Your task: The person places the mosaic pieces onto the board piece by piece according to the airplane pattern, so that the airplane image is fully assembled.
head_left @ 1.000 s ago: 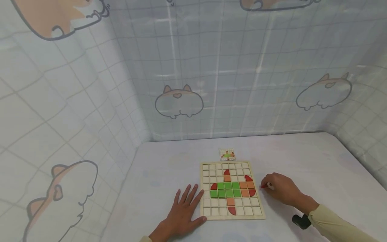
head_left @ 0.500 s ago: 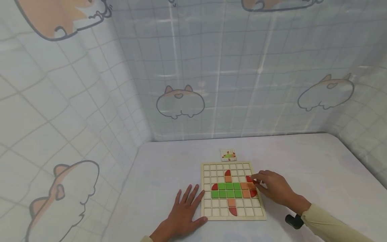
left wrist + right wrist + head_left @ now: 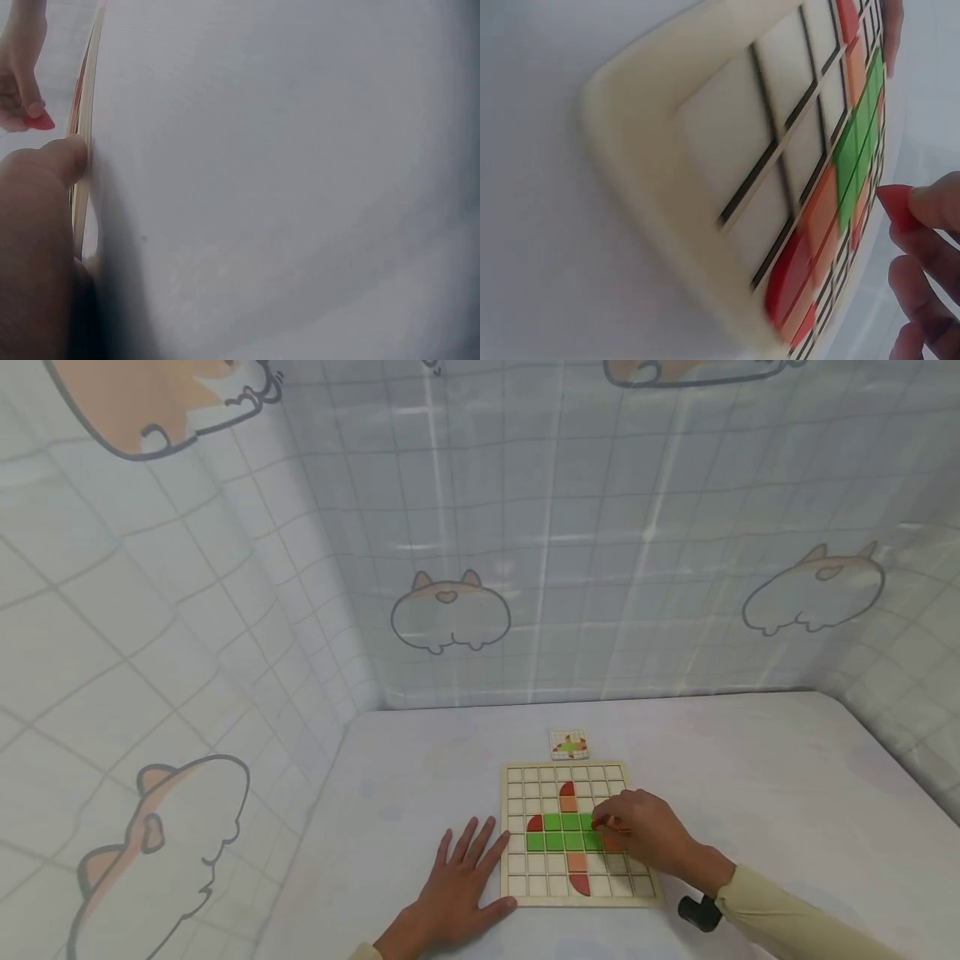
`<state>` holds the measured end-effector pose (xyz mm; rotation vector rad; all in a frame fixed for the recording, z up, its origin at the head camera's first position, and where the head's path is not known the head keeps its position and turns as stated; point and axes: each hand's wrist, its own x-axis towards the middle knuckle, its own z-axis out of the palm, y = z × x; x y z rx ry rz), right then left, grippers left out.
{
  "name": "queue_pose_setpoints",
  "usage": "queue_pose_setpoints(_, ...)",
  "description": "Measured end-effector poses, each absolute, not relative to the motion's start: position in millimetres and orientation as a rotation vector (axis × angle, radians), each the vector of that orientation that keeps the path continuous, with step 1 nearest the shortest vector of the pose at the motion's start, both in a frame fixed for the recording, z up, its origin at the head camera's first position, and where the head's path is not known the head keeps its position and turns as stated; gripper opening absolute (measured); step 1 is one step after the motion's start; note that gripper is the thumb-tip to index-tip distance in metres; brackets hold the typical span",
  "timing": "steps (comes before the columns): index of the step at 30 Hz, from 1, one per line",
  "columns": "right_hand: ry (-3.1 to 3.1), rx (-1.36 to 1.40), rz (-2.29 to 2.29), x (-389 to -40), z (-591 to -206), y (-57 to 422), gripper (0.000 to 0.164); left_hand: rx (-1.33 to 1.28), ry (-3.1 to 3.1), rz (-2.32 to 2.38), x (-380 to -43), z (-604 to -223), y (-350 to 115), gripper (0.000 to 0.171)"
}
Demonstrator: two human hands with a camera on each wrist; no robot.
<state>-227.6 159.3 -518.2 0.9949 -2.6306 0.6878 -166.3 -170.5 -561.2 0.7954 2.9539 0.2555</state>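
Note:
A pale wooden grid board lies on the table, with green square tiles, orange squares and red quarter-round tiles set in its cells. My right hand is over the board's right part and hides some tiles there. Between its thumb and forefinger it pinches a red quarter-round tile, held above the board in the right wrist view. My left hand rests flat with spread fingers at the board's left edge; its thumb touches that edge.
A small pattern card with a similar coloured figure lies just beyond the board's far edge. Cloth walls with cartoon animals enclose the table at the back and sides. A black device sits at my right wrist.
My right hand has moved left with the red quarter-round tile, from beside the board's right edge to over its right half. The left hand has stayed in place.

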Motion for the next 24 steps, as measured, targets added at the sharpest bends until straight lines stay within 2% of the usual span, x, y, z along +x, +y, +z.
queue_pose_setpoints(11, -2.512, 1.156, 0.791, -228, -517, 119, 0.018, 0.802, 2.940, 0.283, -166, -556, -170, 0.084)
queue_pose_setpoints(24, -2.689, 1.227, 0.922, -239, -512, 88, 0.014, 0.836, 2.959, 0.293, -167, -561, -171, 0.083)
